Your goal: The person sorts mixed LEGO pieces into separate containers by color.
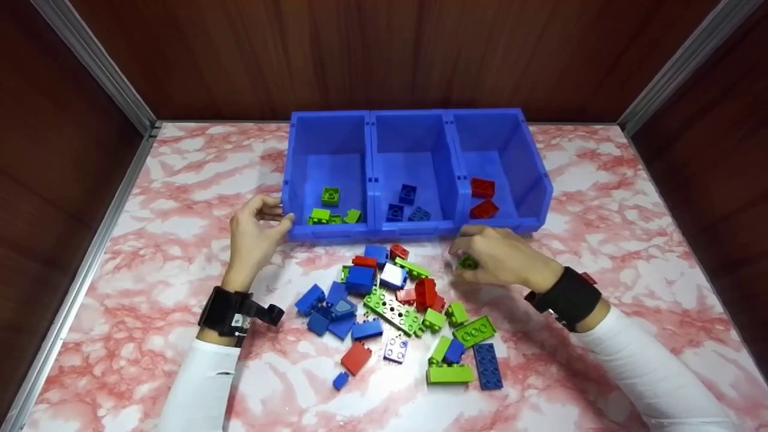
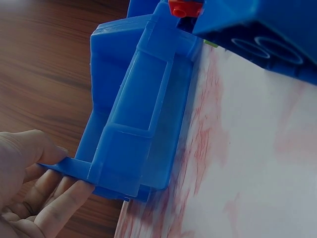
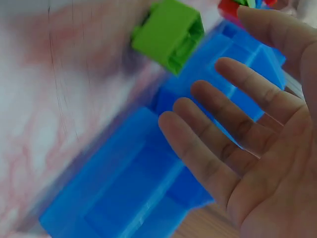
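At the left end of the blue three-compartment bin [image 1: 327, 233], my left hand [image 1: 255, 231] pinches the side wall between thumb and fingers. The left wrist view shows that hand [image 2: 44, 183] on the rim. In front of the right compartment is my right hand [image 1: 501, 255], over a green brick [image 1: 468, 262]. The right wrist view has the right hand [image 3: 262, 134] with fingers extended and spread, the green brick [image 3: 171, 34] apart from them. Green bricks [image 1: 330, 196] lie in the left compartment, blue bricks [image 1: 408, 193] in the middle, red bricks [image 1: 482, 188] in the right.
A loose pile of blue, green and red bricks, among them a long green plate with holes [image 1: 393, 312], covers the table [image 1: 288, 384] in front of the bin. A dark blue flat brick [image 1: 488, 366] lies at its right edge. Brown wood-look panels [image 1: 396, 54] enclose the table.
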Motion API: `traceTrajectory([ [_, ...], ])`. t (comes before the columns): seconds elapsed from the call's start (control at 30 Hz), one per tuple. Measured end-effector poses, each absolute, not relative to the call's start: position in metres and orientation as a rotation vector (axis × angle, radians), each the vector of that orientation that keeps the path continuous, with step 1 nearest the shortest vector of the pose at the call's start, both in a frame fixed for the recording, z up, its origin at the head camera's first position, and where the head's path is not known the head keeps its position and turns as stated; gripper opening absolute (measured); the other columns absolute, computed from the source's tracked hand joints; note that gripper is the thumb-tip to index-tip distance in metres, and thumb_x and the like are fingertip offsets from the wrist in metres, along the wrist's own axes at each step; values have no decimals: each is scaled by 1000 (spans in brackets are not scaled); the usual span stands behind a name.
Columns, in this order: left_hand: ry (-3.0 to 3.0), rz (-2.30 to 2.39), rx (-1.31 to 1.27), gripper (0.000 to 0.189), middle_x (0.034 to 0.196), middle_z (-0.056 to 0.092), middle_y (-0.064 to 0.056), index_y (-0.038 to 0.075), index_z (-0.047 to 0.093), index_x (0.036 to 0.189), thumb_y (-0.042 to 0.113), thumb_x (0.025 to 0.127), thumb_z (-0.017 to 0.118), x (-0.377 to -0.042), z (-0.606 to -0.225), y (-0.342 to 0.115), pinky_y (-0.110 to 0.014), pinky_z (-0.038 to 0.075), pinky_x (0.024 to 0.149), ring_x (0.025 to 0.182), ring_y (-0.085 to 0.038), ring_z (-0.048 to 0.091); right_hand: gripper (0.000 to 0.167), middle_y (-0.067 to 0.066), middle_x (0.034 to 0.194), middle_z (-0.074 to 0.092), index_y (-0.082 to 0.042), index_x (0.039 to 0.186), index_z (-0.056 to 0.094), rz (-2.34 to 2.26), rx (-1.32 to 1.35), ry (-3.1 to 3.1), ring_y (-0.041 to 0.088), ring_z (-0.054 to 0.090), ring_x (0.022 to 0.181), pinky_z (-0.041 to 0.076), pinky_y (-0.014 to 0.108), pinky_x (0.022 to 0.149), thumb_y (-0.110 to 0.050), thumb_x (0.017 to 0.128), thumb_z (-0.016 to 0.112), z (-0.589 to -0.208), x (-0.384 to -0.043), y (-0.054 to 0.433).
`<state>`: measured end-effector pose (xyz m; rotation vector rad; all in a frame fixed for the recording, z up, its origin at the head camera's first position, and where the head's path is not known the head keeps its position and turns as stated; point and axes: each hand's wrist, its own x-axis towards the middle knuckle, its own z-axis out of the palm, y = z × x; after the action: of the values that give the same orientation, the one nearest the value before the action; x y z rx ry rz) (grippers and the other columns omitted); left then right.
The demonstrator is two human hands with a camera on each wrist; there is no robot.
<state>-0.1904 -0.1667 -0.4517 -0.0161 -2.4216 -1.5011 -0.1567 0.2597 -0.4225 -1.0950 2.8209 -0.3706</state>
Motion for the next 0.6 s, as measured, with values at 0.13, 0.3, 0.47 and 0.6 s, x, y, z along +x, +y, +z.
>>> traceTrajectory([
  [0.13, -2423, -1504, -15, 26, 109, 76, -23, -6, 70, 110, 1, 87, 79, -191, -451, -167, -26, 57, 85, 91, -21, 67, 27, 7, 106, 77, -11, 108, 80, -388, -1090, 2751, 20, 72, 92, 65, 32, 73, -12, 81, 86, -429, -158, 256],
  [0.3, -2409, -1503, -17, 24, 106, 76, -23, -5, 71, 109, -1, 87, 78, -191, -451, -166, -18, 54, 83, 91, -23, 68, 23, 4, 90, 76, -10, 96, 80, -423, -1100, 2719, 17, 68, 83, 61, 30, 70, -1, 75, 84, -434, -160, 258],
  [0.47, -2399, -1501, -16, 25, 105, 76, -24, -5, 71, 109, -2, 86, 79, -191, -452, -166, -12, 51, 80, 93, -31, 70, 20, 3, 86, 75, -9, 93, 80, -473, -1172, 2716, 18, 67, 80, 58, 28, 70, 1, 75, 81, -430, -159, 258],
  [0.6, -2398, -1523, -9, 26, 107, 75, -25, -5, 71, 110, -2, 86, 79, -191, -451, -167, -11, 51, 81, 95, -32, 70, 19, 5, 89, 78, -7, 94, 80, -514, -1225, 2734, 18, 71, 82, 62, 31, 71, 1, 77, 80, -418, -158, 250],
])
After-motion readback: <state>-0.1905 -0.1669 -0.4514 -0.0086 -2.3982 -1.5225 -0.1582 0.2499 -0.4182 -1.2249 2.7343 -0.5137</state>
